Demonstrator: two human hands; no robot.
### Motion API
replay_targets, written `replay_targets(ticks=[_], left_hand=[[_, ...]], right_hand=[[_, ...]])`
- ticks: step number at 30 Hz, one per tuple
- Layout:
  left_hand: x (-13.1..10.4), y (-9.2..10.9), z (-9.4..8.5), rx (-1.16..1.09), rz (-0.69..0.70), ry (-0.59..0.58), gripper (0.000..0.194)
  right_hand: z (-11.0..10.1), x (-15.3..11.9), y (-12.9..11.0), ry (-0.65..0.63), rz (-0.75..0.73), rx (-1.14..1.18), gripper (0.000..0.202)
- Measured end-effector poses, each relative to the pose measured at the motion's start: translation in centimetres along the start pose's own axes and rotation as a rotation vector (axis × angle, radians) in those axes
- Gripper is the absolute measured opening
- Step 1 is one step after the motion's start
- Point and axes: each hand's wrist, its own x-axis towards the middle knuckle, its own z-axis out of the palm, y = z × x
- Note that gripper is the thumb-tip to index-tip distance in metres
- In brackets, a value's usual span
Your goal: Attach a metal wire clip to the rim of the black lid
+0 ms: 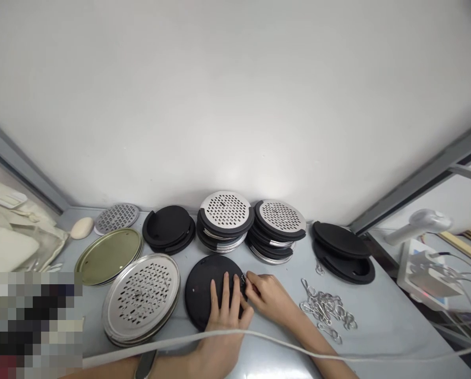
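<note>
A round black disc [201,287] lies on the grey table near the front middle. My left hand [225,316] rests flat on it, fingers spread, pressing its right half. At the disc's right edge my right hand [262,292] is closed in a pinch on a small metal clip [243,278]; the fingertips hide most of it. To the right of that hand lies a loose pile of silvery metal clips [326,305]. Left of the disc stands a stack topped by a silver perforated disc [140,300].
Behind are two stacks of black-rimmed perforated discs [226,210] [280,217], black discs [168,226] and black holders [341,239]. An olive lid [111,255] lies left. A white cable [274,341] crosses in front. A scanner [420,223] stands right.
</note>
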Motion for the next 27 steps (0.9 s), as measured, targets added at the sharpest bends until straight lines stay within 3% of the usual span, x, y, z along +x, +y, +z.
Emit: replay_targets(ticks=[27], left_hand=[[0.19,-0.03,0.20,0.005,-0.003,0.068,0.024]], right_hand=[[-0.28,0.01,-0.39,0.010,0.011,0.041,0.016]])
